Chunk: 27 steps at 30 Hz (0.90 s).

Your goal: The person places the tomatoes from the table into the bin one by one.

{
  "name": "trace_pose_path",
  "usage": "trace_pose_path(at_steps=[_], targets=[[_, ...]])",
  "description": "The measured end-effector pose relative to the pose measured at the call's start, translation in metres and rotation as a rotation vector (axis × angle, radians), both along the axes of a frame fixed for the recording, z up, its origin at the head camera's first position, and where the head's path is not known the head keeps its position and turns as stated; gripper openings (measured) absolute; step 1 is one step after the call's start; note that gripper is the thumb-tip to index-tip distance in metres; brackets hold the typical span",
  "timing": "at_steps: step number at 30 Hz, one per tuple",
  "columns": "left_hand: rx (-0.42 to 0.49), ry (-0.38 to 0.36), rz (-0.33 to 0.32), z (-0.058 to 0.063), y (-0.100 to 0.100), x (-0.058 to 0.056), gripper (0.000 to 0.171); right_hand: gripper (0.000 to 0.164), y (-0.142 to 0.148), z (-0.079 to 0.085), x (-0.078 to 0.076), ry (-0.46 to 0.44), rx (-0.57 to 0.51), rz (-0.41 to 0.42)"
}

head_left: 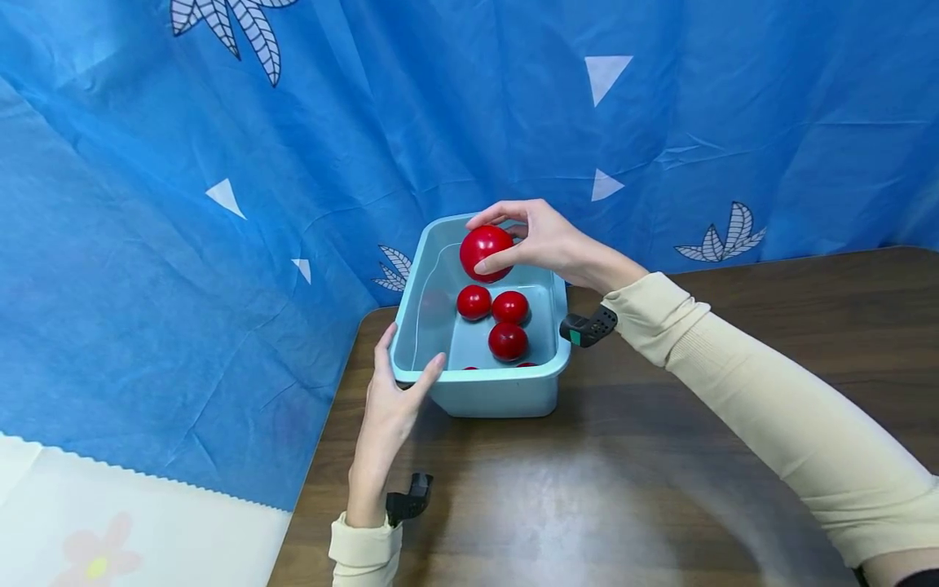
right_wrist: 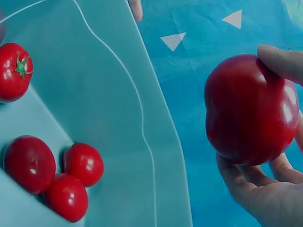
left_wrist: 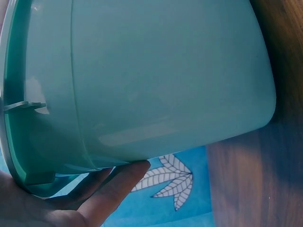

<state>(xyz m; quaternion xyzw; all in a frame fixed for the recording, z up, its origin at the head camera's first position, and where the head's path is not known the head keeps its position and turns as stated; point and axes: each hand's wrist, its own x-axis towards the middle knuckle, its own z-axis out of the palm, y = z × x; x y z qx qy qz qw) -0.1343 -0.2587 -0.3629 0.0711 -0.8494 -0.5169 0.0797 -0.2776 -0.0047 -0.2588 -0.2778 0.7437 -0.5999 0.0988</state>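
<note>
My right hand (head_left: pixel 552 243) holds a large glossy red tomato (head_left: pixel 480 249) between thumb and fingers, raised over the far part of a light-blue plastic basin (head_left: pixel 499 398). The right wrist view shows this tomato (right_wrist: pixel 251 111) as slightly lobed, with no stem in sight. Several other red tomatoes (head_left: pixel 509 341) lie on the basin floor; one tomato (right_wrist: pixel 14 73) has a green stem top. At the basin's near left corner, my left hand (head_left: pixel 389 412) grips the rim, thumb at the near side and fingers along the left outer wall.
The basin stands on a dark wood table (head_left: pixel 587 489), close to its left edge. Behind and to the left hangs a blue curtain (head_left: pixel 477 106) with white triangles and leaves. A white flowered cloth (head_left: pixel 139 522) is at the lower left.
</note>
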Motion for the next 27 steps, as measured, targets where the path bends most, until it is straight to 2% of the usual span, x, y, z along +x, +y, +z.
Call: trace_pose_path(at_steps=[12,19,27], targets=[[-0.002,0.021,-0.012,0.0,0.002,-0.002,0.094,0.063,-0.008,-0.008,-0.004,-0.046,0.022,0.027],[-0.006,0.008,-0.001,-0.001,-0.001,-0.001,0.094,0.054,-0.011,-0.015,-0.006,-0.08,-0.009,0.048],[0.004,0.002,-0.005,0.0,-0.001,0.0,0.093,0.056,0.0,-0.017,-0.002,-0.058,-0.027,0.048]])
